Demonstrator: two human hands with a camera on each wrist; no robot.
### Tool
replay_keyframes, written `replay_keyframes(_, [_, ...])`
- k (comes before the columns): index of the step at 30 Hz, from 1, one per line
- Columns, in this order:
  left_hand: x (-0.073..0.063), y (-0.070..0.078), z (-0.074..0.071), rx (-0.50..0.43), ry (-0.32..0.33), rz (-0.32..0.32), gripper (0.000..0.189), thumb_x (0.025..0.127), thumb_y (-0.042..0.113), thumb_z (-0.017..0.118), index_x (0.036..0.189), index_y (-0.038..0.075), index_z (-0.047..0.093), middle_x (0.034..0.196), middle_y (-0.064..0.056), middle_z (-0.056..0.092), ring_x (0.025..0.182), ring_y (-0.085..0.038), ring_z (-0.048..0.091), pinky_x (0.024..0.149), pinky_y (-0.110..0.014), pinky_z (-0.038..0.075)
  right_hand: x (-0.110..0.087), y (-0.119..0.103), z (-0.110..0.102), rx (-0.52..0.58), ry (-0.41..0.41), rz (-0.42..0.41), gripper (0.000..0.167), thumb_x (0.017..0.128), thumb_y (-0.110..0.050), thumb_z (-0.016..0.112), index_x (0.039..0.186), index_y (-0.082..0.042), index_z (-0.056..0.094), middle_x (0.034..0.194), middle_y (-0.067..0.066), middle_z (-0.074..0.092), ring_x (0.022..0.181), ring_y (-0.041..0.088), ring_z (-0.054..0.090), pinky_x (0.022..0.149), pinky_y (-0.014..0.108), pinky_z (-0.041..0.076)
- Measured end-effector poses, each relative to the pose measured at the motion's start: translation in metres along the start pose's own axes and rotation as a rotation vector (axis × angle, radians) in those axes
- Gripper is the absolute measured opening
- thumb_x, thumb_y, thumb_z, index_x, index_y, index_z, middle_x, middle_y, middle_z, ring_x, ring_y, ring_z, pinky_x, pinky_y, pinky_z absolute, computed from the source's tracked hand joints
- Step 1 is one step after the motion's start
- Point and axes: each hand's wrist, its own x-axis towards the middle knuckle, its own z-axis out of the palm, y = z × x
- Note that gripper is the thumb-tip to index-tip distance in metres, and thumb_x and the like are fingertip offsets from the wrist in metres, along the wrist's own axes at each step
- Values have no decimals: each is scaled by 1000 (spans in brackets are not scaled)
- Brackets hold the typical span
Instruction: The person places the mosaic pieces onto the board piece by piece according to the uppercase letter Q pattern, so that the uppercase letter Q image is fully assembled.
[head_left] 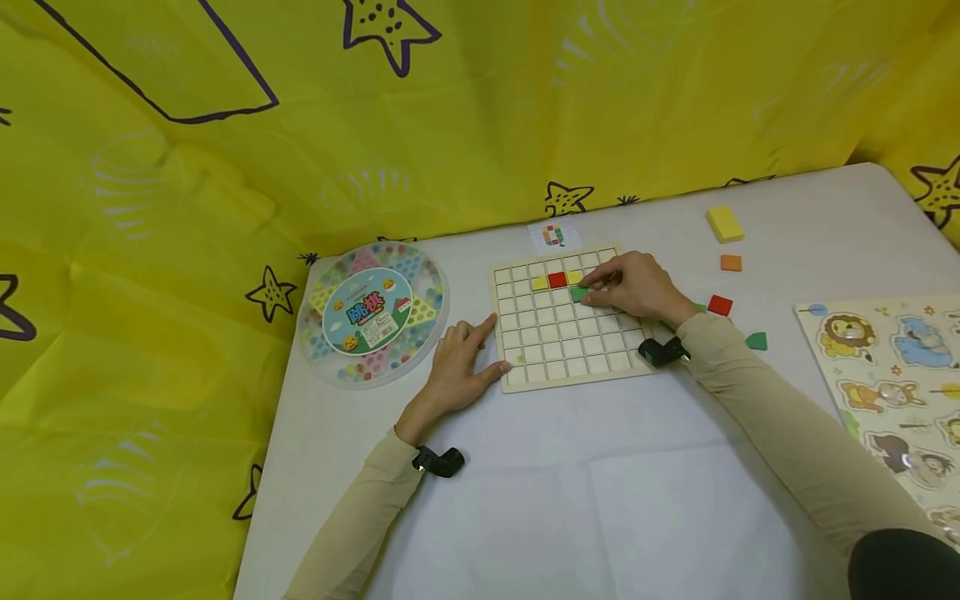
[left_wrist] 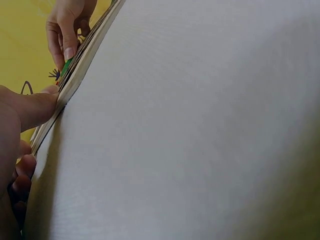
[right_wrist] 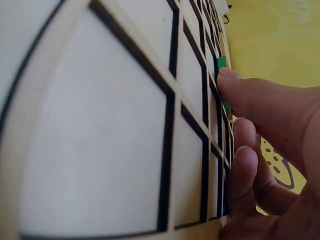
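A square wooden grid board [head_left: 570, 350] lies on the table. In its upper rows sit a red tile [head_left: 557, 280] and two yellow tiles [head_left: 540, 283], one on either side of it. My right hand [head_left: 633, 285] reaches over the board's right side and pinches a green tile [head_left: 578, 294] just below the right yellow one; the thumb lies on the green piece in the right wrist view. At the board's left edge rests my left hand [head_left: 461, 362], index finger and thumb spread apart, the thumb [left_wrist: 37, 107] over the rim.
Behind the board lies a small pattern card [head_left: 555, 237]. To the left is a round marble game box [head_left: 367, 312]. On the right are a yellow block [head_left: 725, 224], an orange tile [head_left: 731, 263], a red tile [head_left: 720, 305], green pieces [head_left: 757, 341] and an animal puzzle board [head_left: 885, 367].
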Motion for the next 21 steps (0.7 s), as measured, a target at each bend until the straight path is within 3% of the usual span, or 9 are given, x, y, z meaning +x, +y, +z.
replay_keyframes(8, [0, 0, 0, 14, 5, 8, 81, 96, 35, 79, 163, 10, 43, 101, -7, 49, 91, -23, 38, 83, -36, 28, 0, -3, 0, 7, -6, 43, 25, 92, -22, 84, 114, -10, 84, 100, 9, 77, 88, 20, 60, 73, 32, 42])
replay_keyframes(21, [0, 0, 1, 20, 12, 18, 81, 95, 35, 79, 163, 9, 43, 102, -8, 50, 90, -22, 38, 82, -35, 28, 0, -1, -2, 20, -7, 34, 26, 91, -22, 84, 115, -10, 84, 103, 10, 78, 88, 20, 58, 74, 31, 41])
